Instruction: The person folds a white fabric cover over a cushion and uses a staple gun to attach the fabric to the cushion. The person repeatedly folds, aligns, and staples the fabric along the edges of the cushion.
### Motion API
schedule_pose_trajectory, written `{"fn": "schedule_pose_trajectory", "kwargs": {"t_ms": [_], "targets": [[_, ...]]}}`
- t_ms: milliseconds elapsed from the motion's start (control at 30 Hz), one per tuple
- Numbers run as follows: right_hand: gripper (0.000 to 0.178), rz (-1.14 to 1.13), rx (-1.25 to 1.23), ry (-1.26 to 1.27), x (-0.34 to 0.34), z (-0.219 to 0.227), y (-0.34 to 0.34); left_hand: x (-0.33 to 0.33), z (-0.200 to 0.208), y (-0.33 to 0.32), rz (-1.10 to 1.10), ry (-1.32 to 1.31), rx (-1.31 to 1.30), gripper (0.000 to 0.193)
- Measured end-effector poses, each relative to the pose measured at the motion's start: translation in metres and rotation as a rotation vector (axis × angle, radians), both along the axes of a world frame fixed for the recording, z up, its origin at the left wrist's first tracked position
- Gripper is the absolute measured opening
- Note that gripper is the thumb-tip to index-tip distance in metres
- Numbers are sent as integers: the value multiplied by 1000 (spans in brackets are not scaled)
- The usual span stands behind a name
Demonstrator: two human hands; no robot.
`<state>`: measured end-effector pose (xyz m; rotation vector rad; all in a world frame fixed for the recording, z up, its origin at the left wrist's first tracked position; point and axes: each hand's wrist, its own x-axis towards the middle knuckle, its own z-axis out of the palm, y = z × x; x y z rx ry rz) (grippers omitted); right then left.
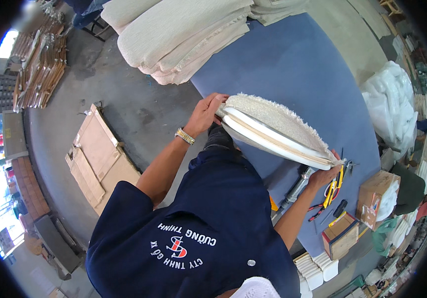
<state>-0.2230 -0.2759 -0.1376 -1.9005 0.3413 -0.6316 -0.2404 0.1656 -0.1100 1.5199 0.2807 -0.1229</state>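
Between my hands is a seat pad [268, 137], tilted on edge, with a plywood layer, white foam and cream woven fabric with a frayed edge. My left hand [206, 113], with a gold and silver watch [185, 136] at its wrist, is closed round the far left end. At the near right end my right hand [325, 176] grips the pad and the fabric's edge, its fingers partly hidden. The pad is over the blue-grey table [293, 59]. Next to my right hand lie a metal air tool [298, 187], a yellow cutter [330, 192] and pliers [318, 210].
Stacked cream fabric [188, 35] covers the table's far left. A cardboard box [376, 194] and a small open box [340, 235] stand at the right, near white plastic wrapping [391, 107]. Flattened cardboard [99, 159] lies on the floor at left. White pads [315, 270] are stacked below the table's near edge.
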Motion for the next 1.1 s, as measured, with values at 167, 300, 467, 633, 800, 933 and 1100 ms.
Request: {"fn": "schedule_pose_trajectory", "kwargs": {"t_ms": [167,300,467,633,800,933,1100], "targets": [[51,51,-112,-50,-29,-7,-5,-19,4,-5,5,6,-89,61],[61,70,-298,-84,-37,-8,-6,-27,2,-7,24,-28,-1,63],[75,60,-247,-96,-40,-10,-3,-28,5,-4,-2,11,-12,65],[88,-3,-243,-108,-43,-10,2,-16,2,4,-29,186,-226,62],[60,2,206,-58,-50,-27,-16,4,-26,14,11,456,-524,59],[42,-152,784,7,-50,-9,-7,15,-22,16,-113,462,-441,63],[54,-106,733,10,-50,1,5,69,22,36,-227,54,-385,71]]}}
